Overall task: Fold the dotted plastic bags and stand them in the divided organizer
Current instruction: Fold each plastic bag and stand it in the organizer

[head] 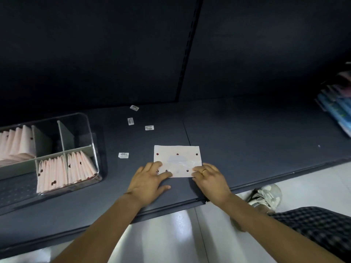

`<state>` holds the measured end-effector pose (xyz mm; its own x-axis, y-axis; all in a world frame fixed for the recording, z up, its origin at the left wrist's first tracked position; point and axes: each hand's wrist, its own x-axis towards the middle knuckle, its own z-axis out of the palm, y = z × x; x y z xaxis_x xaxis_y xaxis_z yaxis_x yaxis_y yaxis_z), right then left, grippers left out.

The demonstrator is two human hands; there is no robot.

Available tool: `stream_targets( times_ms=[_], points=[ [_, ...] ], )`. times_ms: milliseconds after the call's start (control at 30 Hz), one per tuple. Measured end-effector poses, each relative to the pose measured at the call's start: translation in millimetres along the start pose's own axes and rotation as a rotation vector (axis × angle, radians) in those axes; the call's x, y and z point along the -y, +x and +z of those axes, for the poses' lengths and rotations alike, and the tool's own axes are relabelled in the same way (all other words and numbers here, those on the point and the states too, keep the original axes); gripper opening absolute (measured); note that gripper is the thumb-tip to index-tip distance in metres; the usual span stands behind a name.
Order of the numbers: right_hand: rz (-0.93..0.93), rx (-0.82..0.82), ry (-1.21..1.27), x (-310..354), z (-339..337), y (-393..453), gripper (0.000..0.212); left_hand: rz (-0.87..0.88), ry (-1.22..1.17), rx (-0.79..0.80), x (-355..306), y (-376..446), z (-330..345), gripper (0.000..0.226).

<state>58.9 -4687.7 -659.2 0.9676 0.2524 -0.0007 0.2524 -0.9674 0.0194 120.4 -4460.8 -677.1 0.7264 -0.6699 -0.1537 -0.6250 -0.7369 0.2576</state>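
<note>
A pale pink rectangular plastic bag with dark red dots (177, 158) lies flat on the dark grey desk (247, 133), close to its front edge. The left hand (150, 179) rests on the bag's near left corner with straight, spread fingers pressing it down, grasping nothing. The right hand (209, 177), with a gold ring on 1 finger, lies on the bag's near right corner; its fingers look flat against the plastic, though whether they pinch the edge cannot be told.

To the left on the same desk stands a clear acrylic divided organizer with grey partitions (76, 147). 3 of its compartments hold folded pink dotted bags (51, 173) standing upright in rows: 2 at the front right and 1 at the back left. The 2 back compartments to the right show no bags.

4 small white barcode stickers (149, 127) lie scattered on the desk between the organizer and the flat bag, apart from both. At the far right edge sits a stack of blue and pink packets (338, 109), blurred. Below the desk a white sneaker (266, 194) rests on the glossy white floor (171, 234).
</note>
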Motion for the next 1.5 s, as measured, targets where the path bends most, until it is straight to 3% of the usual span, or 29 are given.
stream_targets(
  times_ms=[100,200,333,400,467,567,667,800,900,967,1033,1133,1267,1367,1433,1500],
  points=[
    [-0.085,-0.007,-0.097,-4.8,1.0,5.8,0.035,-0.045,-0.008,-0.018,-3.9,6.2,-2.3,0.043],
    [-0.085,-0.050,-0.145,-1.2,-1.1,11.5,0.024,-0.073,0.009,-0.021,-7.0,8.0,-1.1,0.048],
    [0.048,-0.073,0.020,-0.1,-9.7,15.3,0.021,-0.095,-0.023,-0.051,-3.3,6.4,-2.0,0.058],
    [0.018,-0.028,0.106,-0.3,-13.3,12.2,0.018,-0.110,-0.019,-0.060,2.7,3.4,-4.0,0.059],
    [-0.036,0.045,0.100,2.0,-13.8,9.9,0.004,-0.112,-0.056,-0.073,8.0,-0.9,-6.3,0.048],
    [-0.037,0.138,0.198,7.4,-10.1,5.7,0.024,-0.142,-0.142,-0.084,14.1,-10.6,-7.5,0.031],
    [-0.006,0.149,0.402,6.8,-3.4,0.3,0.015,-0.207,-0.272,-0.130,16.5,-19.4,-6.2,0.022],
    [0.207,0.263,0.647,-5.6,3.7,-3.2,0.026,-0.342,-0.463,-0.173,15.7,-18.3,-5.4,0.015],
    [0.471,0.127,0.811,-4.3,6.8,1.4,0.008,-0.455,-0.511,-0.147,16.1,-10.6,-3.0,0.021],
    [0.610,0.074,0.946,-1.0,9.9,6.3,0.023,-0.544,-0.594,-0.148,17.2,-6.2,-3.5,0.024],
    [0.744,0.056,1.035,2.8,11.3,14.5,0.022,-0.588,-0.640,-0.178,18.6,-2.9,-4.4,0.020],
    [0.855,0.097,0.960,5.6,14.4,25.6,0.017,-0.655,-0.647,-0.210,18.7,2.5,-7.5,0.042],
    [0.906,0.140,0.865,3.8,16.2,33.9,0.032,-0.709,-0.601,-0.226,17.4,11.0,-8.8,0.025],
    [0.927,0.176,0.842,1.5,16.5,38.8,0.027,-0.606,-0.418,-0.381,10.0,13.1,-8.7,0.029],
    [0.938,0.195,0.836,0.4,16.6,41.4,0.024,-0.405,-0.273,-0.436,-0.6,12.5,-7.5,0.038],
    [0.941,0.220,0.835,-1.8,16.3,43.3,0.024,-0.126,-0.181,-0.395,-14.2,8.4,-3.8,0.051]
  ],
)
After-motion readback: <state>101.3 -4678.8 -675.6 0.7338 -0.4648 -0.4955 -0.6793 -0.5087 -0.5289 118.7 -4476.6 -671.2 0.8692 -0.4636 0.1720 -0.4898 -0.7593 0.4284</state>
